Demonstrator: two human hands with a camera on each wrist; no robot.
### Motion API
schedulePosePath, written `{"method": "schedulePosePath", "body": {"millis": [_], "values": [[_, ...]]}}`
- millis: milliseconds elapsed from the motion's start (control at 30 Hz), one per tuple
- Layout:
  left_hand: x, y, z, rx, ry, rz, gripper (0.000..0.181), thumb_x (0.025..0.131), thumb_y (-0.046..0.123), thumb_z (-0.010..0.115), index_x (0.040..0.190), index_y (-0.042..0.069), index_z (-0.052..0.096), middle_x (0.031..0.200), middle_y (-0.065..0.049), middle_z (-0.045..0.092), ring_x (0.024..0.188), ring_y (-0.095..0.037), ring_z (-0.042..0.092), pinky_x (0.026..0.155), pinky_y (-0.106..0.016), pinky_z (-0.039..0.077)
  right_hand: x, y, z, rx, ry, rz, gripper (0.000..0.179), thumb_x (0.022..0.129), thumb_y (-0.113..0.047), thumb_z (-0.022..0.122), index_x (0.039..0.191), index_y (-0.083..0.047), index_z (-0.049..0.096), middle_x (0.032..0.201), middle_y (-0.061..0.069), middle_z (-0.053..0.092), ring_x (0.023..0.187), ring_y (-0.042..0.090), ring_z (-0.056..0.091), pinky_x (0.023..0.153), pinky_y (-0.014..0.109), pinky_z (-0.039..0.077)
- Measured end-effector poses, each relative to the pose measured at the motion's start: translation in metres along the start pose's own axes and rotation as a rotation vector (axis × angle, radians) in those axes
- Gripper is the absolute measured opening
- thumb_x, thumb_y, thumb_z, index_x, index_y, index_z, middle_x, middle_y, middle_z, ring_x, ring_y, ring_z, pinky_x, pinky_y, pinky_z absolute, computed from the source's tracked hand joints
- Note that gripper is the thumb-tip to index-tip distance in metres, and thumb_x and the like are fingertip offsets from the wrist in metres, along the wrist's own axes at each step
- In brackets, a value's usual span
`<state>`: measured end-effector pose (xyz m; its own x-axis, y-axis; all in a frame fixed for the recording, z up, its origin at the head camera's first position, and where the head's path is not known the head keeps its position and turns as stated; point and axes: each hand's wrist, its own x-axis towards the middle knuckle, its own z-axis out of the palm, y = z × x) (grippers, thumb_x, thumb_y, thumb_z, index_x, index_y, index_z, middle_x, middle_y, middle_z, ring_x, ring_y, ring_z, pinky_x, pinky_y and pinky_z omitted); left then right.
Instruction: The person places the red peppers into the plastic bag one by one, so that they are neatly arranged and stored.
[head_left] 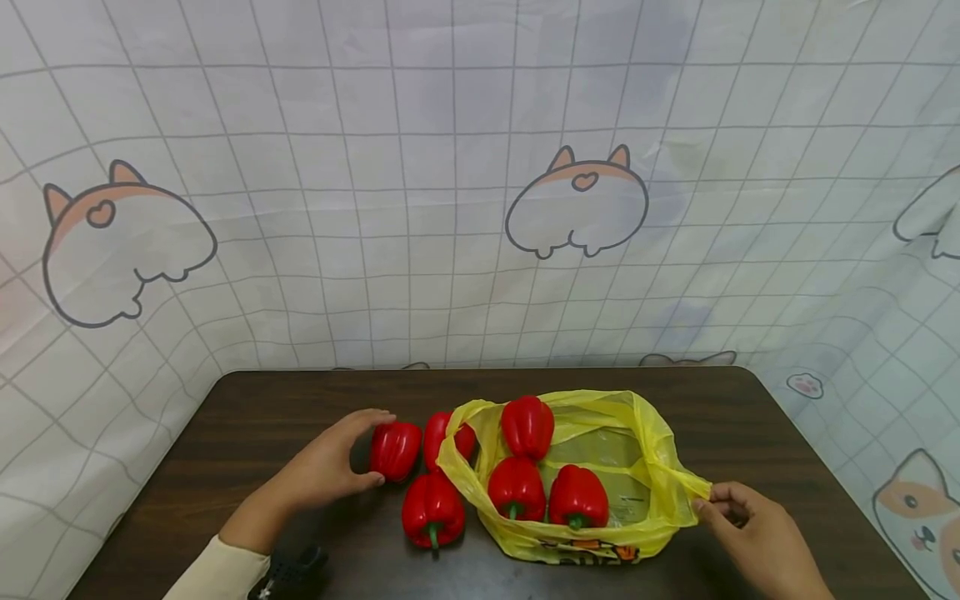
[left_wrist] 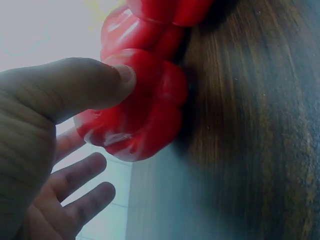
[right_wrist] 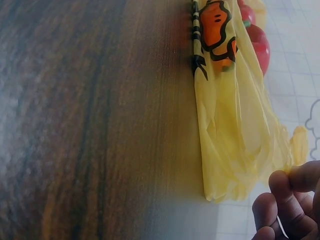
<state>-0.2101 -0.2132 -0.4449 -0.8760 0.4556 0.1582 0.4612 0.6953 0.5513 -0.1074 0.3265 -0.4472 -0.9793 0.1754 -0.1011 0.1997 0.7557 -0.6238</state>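
My left hand (head_left: 330, 462) has its thumb and a finger on opposite sides of the leftmost red bell pepper (head_left: 395, 451). In the left wrist view the thumb lies against that pepper (left_wrist: 145, 110), and two other fingers stretch out beside it. At the right, my right hand (head_left: 765, 529) pinches the rim of a yellow plastic bag (head_left: 660, 450), whose mouth is spread wide. Inside the bag are three red peppers, one at the back (head_left: 527, 427) and two nearer the front, including one with a green stem (head_left: 578, 497).
Two more red peppers lie left of the bag, one in front (head_left: 432, 508) and one behind (head_left: 442, 435), partly hidden by the bag's rim. Everything stands on a dark wooden table (head_left: 300, 400) against a grid-patterned cloth (head_left: 420, 292). A dark object (head_left: 292, 573) is near the left wrist.
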Motion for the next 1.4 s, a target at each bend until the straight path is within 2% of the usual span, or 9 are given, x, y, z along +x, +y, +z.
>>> {"method": "schedulePosePath", "body": {"millis": [267,567,967,1133,1267,1400], "values": [[0.000,-0.005,0.004,-0.002,-0.015,0.001,0.071,0.078,0.010,0.089,0.141,0.012,0.057,0.149,-0.014,0.050,0.135,-0.038,0.049,0.104,-0.058,0.047,0.001,0.000,0.000,-0.005,0.005,0.007,0.055,0.098,-0.053,0.065,0.116,-0.002,0.067,0.098,0.001,0.072,0.086,0.019,0.066,0.073,0.045,0.055],[0.001,-0.007,0.006,-0.001,-0.015,0.007,0.071,0.078,0.009,0.089,0.140,0.013,0.055,0.149,-0.011,0.052,0.133,-0.035,0.052,0.105,-0.056,0.045,0.000,0.002,0.000,-0.009,0.007,0.007,0.054,0.098,-0.053,0.065,0.116,-0.002,0.067,0.098,0.001,0.072,0.086,0.019,0.066,0.072,0.044,0.055],[-0.001,-0.011,0.007,-0.020,0.043,-0.002,0.069,0.075,0.016,0.092,0.136,0.013,0.058,0.135,-0.004,0.060,0.117,-0.027,0.061,0.097,-0.051,0.053,-0.001,0.004,0.000,-0.007,0.011,0.016,0.059,0.096,-0.058,0.065,0.116,-0.002,0.067,0.098,0.002,0.071,0.086,0.020,0.066,0.071,0.044,0.055],[-0.002,-0.011,0.000,-0.049,0.091,-0.007,0.072,0.075,0.016,0.093,0.138,0.014,0.057,0.132,-0.002,0.061,0.109,-0.021,0.063,0.092,-0.047,0.056,0.000,0.003,-0.001,-0.006,0.011,0.006,0.056,0.097,-0.055,0.064,0.116,-0.002,0.067,0.097,0.001,0.071,0.084,0.017,0.065,0.070,0.040,0.054],[-0.001,-0.008,-0.008,-0.055,0.137,0.018,0.073,0.076,0.016,0.092,0.139,0.014,0.056,0.130,-0.003,0.063,0.106,-0.022,0.063,0.092,-0.050,0.055,0.001,0.002,-0.002,-0.011,0.013,-0.007,0.052,0.099,-0.050,0.064,0.116,-0.001,0.067,0.096,0.001,0.071,0.082,0.016,0.064,0.067,0.036,0.052],[0.001,-0.004,-0.014,-0.069,0.148,0.025,0.073,0.077,0.016,0.091,0.140,0.014,0.055,0.128,-0.004,0.063,0.105,-0.024,0.064,0.091,-0.053,0.055,0.002,0.000,-0.002,-0.018,0.014,-0.008,0.051,0.099,-0.049,0.065,0.116,0.000,0.067,0.095,0.000,0.070,0.081,0.015,0.064,0.065,0.035,0.050]]}}
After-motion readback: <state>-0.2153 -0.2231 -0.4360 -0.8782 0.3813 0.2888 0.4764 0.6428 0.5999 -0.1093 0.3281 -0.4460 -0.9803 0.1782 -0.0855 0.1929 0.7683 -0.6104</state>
